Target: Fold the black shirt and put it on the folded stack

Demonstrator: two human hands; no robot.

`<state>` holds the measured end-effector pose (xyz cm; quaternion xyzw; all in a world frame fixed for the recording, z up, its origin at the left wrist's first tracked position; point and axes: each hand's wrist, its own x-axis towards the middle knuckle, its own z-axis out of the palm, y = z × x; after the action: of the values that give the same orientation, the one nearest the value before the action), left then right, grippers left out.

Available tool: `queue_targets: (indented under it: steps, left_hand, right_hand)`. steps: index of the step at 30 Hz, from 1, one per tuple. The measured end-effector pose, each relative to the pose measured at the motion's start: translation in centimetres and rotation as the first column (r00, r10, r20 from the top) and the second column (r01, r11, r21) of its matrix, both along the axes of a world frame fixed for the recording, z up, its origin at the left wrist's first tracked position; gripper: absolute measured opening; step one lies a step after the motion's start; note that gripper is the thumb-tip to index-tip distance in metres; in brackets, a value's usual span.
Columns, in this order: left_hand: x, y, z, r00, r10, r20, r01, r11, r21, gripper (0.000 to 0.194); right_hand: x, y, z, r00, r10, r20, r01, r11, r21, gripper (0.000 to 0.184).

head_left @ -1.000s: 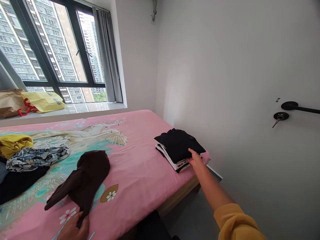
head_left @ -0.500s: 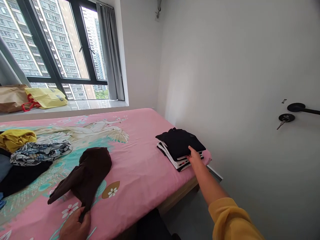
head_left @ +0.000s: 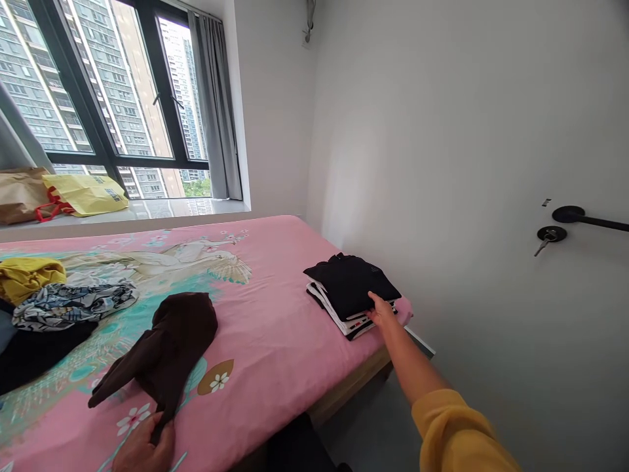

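Observation:
My left hand (head_left: 145,446) pinches the lower end of a dark brown garment (head_left: 179,334) that lies crumpled on the bed, one narrow part pointing left. At the bed's right corner, my right hand (head_left: 381,309) grips the near edge of a folded black shirt (head_left: 348,282), thumb on top and fingers tucked below it. That shirt is the top of a neat stack of folded clothes (head_left: 339,321), with white and black layers showing underneath. The fingertips of my right hand are hidden by the cloth.
A loose pile with a yellow garment (head_left: 34,272), a patterned garment (head_left: 73,305) and a black garment (head_left: 49,354) lies at left on the pink bedsheet (head_left: 275,314). Bags (head_left: 88,193) stand on the windowsill. A white wall rises beyond the stack; a door handle (head_left: 590,216) is at right.
The view has shifted very slightly. Both hands keep their holds, and the brown garment and the stack stay in place on the bed.

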<state>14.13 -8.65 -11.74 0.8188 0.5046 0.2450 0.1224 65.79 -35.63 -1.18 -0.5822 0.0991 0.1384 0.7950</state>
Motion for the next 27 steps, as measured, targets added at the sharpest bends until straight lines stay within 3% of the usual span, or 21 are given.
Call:
queue_targets:
  steps: [4,8,11,14,16,18,19,21,22,24,27]
  left_hand:
    - [0.0,-0.4,0.6,1.0,-0.007,0.031,0.008,0.999,-0.044,0.036]
    - [0.1,-0.3,0.5,1.0,-0.007,0.025,0.007,1.0,-0.023,0.036]
    - [0.1,-0.1,0.3,1.0,-0.004,0.008,0.004,0.999,-0.037,0.037]
    - [0.1,-0.1,0.3,1.0,-0.005,0.011,0.005,0.999,-0.04,0.039]
    - [0.2,-0.2,0.3,1.0,-0.004,0.014,0.004,0.999,-0.039,0.04]
    - [0.2,-0.3,0.4,1.0,0.007,0.01,-0.006,0.999,-0.032,0.043]
    - [0.2,-0.3,0.4,1.0,0.013,0.006,-0.013,1.0,-0.023,0.045]
    - [0.2,-0.3,0.4,1.0,0.02,0.001,-0.02,1.0,-0.003,0.047]
    - [0.2,-0.3,0.4,1.0,0.014,0.002,-0.014,1.0,0.003,0.048]
    - [0.1,-0.1,0.4,1.0,-0.006,0.008,0.006,1.0,0.003,0.05]
    - [0.5,-0.5,0.8,0.999,-0.022,0.023,0.023,0.999,-0.027,0.048]
  right_hand:
    - [-1.1,-2.2,0.4,0.975,-0.119,0.185,0.151,0.974,-0.168,0.042]
    - [-1.5,-2.9,1.6,0.872,-0.151,0.467,0.294,0.923,-0.249,0.046]
    - [-1.8,-1.0,2.3,0.831,0.062,0.553,0.196,0.897,-0.395,0.039]
    - [-3.0,1.3,2.3,0.817,0.276,0.507,0.085,0.812,-0.578,0.038]
    - [-5.3,2.5,1.9,0.759,0.327,0.563,0.087,0.806,-0.585,0.039]
    - [-9.4,3.0,0.9,0.62,0.392,0.679,0.061,0.839,-0.54,0.037]
    - [-12.1,3.0,0.1,0.515,0.44,0.736,-0.016,0.863,-0.505,0.035]
    - [-18.7,2.7,-2.2,0.402,0.541,0.739,-0.153,0.835,-0.528,0.024]
    - [-22.2,2.3,-3.6,0.351,0.596,0.722,-0.232,0.803,-0.549,0.021]
    - [-29.1,1.2,-6.6,0.247,0.741,0.624,-0.446,0.659,-0.606,0.022]
    - [-36.8,-1.1,-10.1,0.3,0.86,0.413,-0.601,0.507,-0.618,0.022]
